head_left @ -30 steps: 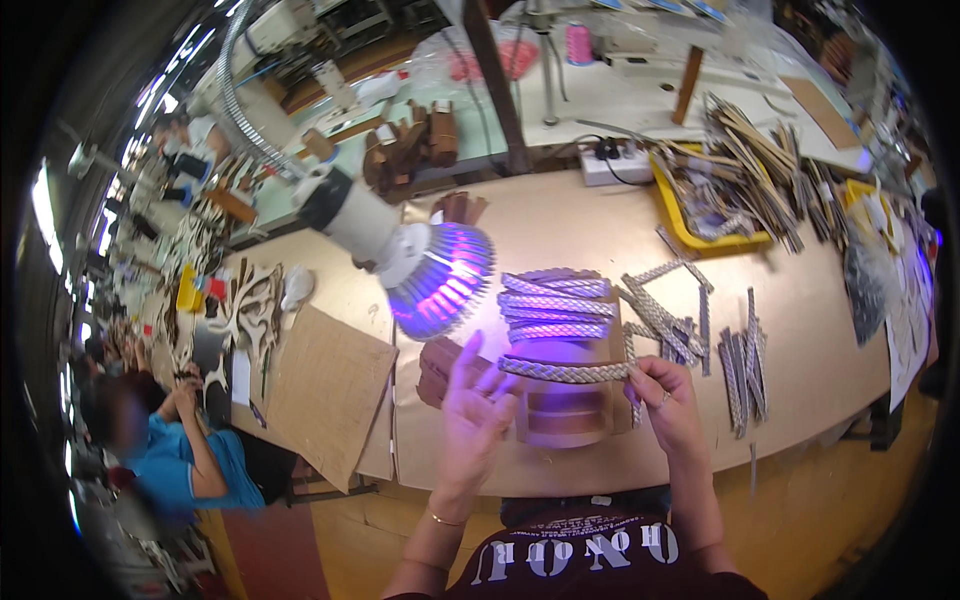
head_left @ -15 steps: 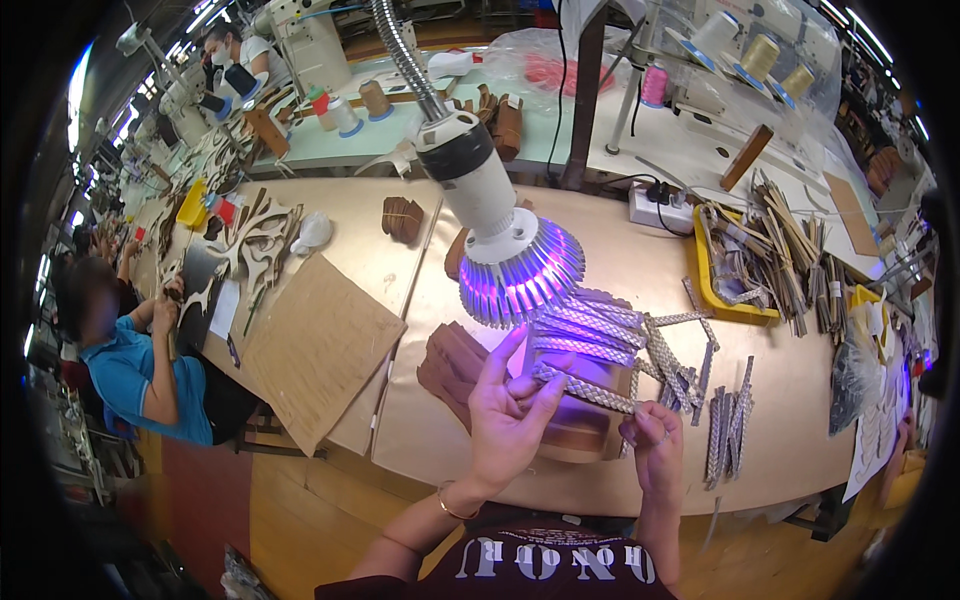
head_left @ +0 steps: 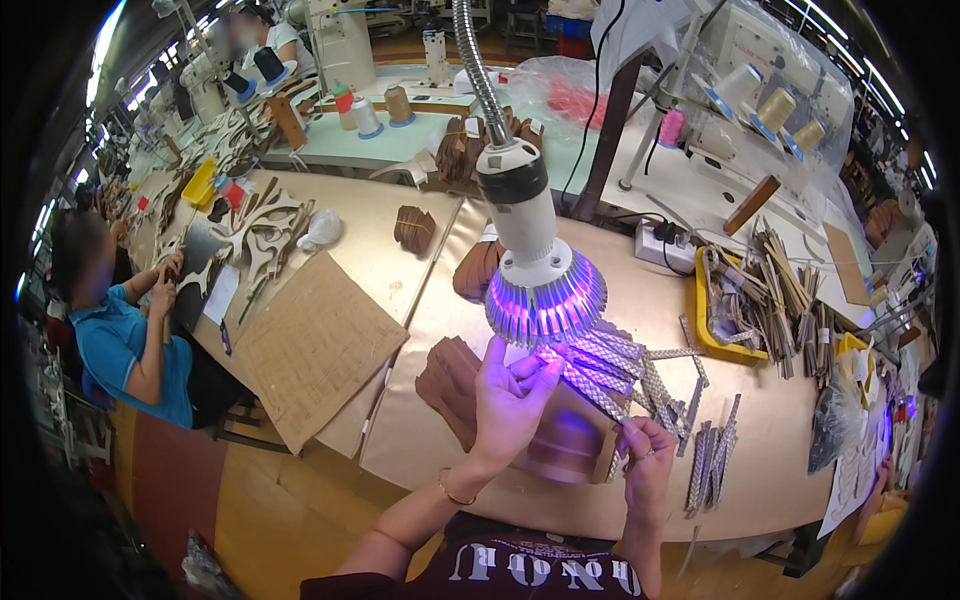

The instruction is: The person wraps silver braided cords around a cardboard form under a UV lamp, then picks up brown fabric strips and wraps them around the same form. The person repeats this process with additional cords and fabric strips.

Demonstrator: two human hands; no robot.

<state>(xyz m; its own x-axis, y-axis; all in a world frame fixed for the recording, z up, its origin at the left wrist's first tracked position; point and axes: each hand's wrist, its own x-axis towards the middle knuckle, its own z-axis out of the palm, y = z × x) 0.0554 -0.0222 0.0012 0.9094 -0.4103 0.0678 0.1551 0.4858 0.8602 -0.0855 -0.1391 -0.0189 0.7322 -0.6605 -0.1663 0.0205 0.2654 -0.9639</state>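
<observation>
A pale braided strip (head_left: 594, 392) is stretched at a slant between my hands, glowing violet at its upper end beneath the lamp (head_left: 546, 296). My left hand (head_left: 508, 405) pinches that upper end between thumb and fingers, close under the lamp's ribbed head. At the lower right end, my right hand (head_left: 646, 452) grips the strip with curled fingers. More braided strips (head_left: 615, 350) lie in a row just behind it. Dark brown leather pieces (head_left: 448, 385) are stacked left of my left hand. A brown block-like item below the strip is blurred and tinted violet.
Loose braided strips (head_left: 712, 462) lie to the right. A yellow tray (head_left: 703, 318) of strips stands beyond, near a white power strip (head_left: 655, 250). A tan board (head_left: 315, 350) sits at left, beside a co-worker in a blue shirt (head_left: 130, 345). The lamp's flexible neck (head_left: 475, 70) hangs from above.
The strip's left end has risen nearer to the lamp, so the strip slants more steeply. Both hands still hold it. The whole view has shifted slightly.
</observation>
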